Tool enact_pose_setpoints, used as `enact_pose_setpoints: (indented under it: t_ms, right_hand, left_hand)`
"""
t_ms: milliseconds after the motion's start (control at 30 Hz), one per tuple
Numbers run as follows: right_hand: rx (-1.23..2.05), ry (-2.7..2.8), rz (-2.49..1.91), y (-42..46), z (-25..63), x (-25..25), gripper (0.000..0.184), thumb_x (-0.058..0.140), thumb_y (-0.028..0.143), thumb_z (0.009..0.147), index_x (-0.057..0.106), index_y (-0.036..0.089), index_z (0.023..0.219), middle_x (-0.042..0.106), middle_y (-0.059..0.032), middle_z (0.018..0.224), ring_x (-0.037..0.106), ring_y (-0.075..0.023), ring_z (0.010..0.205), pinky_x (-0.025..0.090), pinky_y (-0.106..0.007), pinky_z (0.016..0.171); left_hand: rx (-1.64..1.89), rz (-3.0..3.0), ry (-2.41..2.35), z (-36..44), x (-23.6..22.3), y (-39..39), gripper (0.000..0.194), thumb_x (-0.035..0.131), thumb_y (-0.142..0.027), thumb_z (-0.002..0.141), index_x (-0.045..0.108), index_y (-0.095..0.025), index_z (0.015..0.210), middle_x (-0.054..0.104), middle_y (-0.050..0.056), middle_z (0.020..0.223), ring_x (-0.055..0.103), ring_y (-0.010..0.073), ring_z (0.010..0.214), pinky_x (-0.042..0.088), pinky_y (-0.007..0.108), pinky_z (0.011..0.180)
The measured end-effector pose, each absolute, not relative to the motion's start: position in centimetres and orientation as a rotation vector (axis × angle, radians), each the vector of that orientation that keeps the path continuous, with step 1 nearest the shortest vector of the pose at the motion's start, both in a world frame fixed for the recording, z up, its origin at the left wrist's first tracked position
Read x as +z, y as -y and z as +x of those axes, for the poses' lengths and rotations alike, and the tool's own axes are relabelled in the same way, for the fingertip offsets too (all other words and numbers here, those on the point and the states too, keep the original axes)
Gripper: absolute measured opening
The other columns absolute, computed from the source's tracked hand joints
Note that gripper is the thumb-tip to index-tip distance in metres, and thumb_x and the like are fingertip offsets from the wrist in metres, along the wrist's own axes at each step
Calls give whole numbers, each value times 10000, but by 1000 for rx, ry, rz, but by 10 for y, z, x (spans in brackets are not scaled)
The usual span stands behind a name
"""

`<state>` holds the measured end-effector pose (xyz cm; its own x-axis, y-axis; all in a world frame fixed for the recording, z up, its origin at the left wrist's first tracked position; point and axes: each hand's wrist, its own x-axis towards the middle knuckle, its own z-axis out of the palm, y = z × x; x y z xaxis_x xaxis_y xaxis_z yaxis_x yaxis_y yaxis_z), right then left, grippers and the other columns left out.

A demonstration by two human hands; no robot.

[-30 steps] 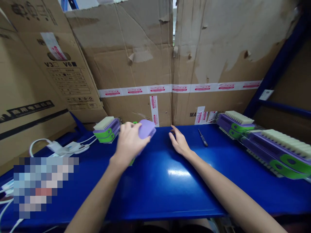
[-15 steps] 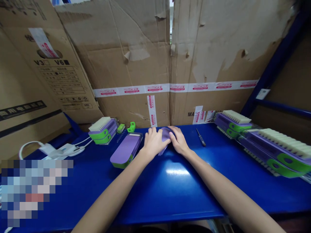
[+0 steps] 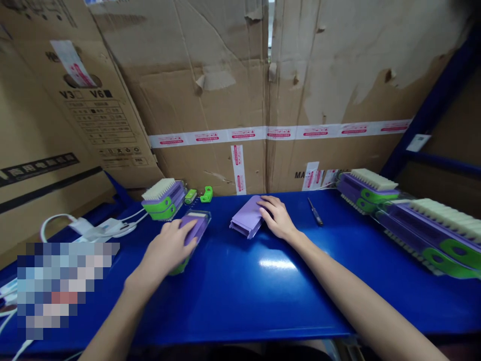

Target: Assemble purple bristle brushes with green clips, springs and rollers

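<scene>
My left hand point(image 3: 168, 248) lies over a flat purple tray with a green base point(image 3: 193, 228) on the blue table point(image 3: 263, 291), fingers curled around it. My right hand point(image 3: 277, 216) rests on the far end of a purple cover piece point(image 3: 247, 219) lying in the middle of the table, fingers spread flat on it. A purple and green brush unit with pale bristles point(image 3: 164, 199) stands just behind the left hand.
Two small green clips point(image 3: 198, 194) lie by the cardboard wall point(image 3: 240, 100). A small screwdriver point(image 3: 314, 211) lies right of my right hand. A row of purple and green brush units point(image 3: 409, 218) runs along the right. White cables point(image 3: 90, 228) sit at the left.
My left hand let go of the purple cover piece and moved left onto the purple tray. My right hand stayed on the cover piece, which now lies on the table.
</scene>
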<state>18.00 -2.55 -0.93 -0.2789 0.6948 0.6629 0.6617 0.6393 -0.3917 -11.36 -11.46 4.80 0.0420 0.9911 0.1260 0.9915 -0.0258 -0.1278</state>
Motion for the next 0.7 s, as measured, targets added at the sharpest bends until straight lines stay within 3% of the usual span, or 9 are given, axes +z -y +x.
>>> enact_pose_setpoints:
  t_ms: [133,300,700]
  right_hand:
    - [58,2002,-1076,25,181,-9,355,394,389,907,607,209,1127,552,-100,1257,467,-248,1175,363,-450,988]
    - [55,2016,-1090,25,181,-8,368,394,400,905,599,202,1138,548,-105,1258,464,-250,1173,367,-451,986]
    - [55,2020,-1085,26,181,-8,376,391,402,906,592,198,1150,545,-109,1261,458,-250,1179,362,-454,994]
  left_hand:
    - [-8,-2021,2179,-153,47,130,520,346,-427,826,491,-259,1296,551,129,1088,518,292,1008,404,391,886]
    - [175,-1900,2293,-199,51,126,575,301,-407,832,448,-168,1334,578,153,1012,545,295,951,395,382,874]
    - [143,-1891,2286,-225,55,115,575,343,-380,811,472,-142,1319,602,147,1118,557,286,1022,389,340,904]
